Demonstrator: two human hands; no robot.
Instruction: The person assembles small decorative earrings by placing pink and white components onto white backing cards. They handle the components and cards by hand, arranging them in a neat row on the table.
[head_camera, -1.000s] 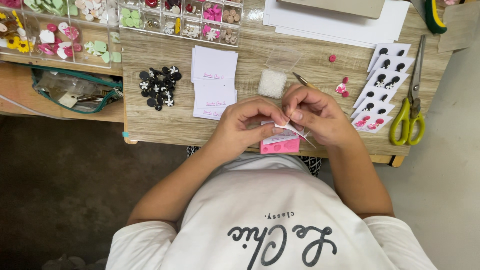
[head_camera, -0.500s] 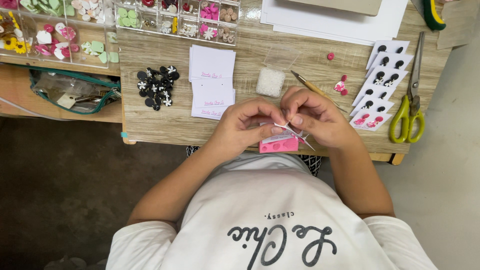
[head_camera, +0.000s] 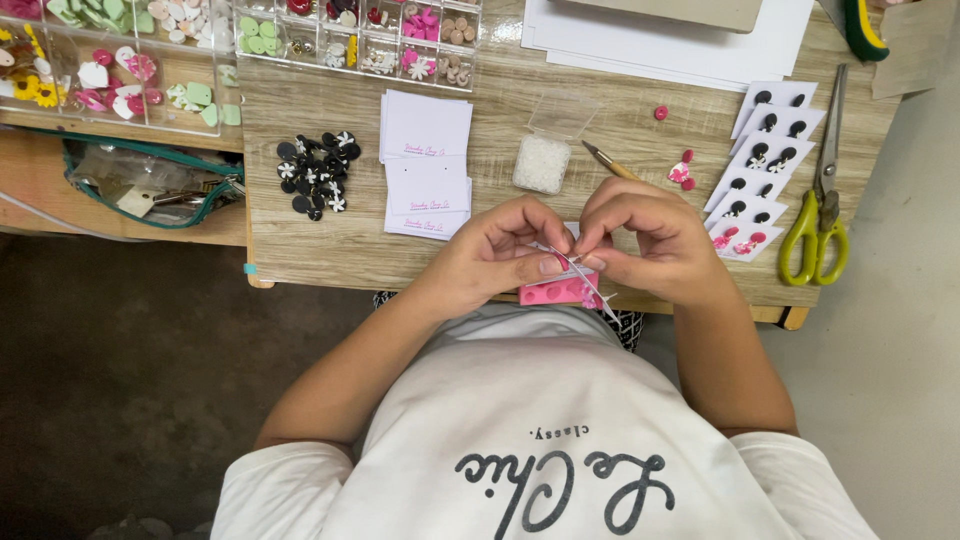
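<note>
My left hand (head_camera: 497, 252) and my right hand (head_camera: 645, 240) meet over the near edge of the wooden desk (head_camera: 330, 245). Together they pinch a small white card (head_camera: 566, 268) with thin clear wrap trailing from it. The card is tilted, and part of it is hidden by my fingers. Just under my hands lies a pink block (head_camera: 560, 291) with round dimples. A thin brush (head_camera: 610, 162) pokes out from behind my right hand.
A stack of white cards (head_camera: 427, 165), a pile of black flower studs (head_camera: 317, 172) and a clear box of white beads (head_camera: 542, 161) lie ahead. Carded earrings (head_camera: 760, 160) and green-handled scissors (head_camera: 816, 225) sit right. Compartment trays (head_camera: 360, 35) line the far edge.
Both hands stay together at the desk edge; the fingers have shifted slightly on the small card, and the view has drifted a little.
</note>
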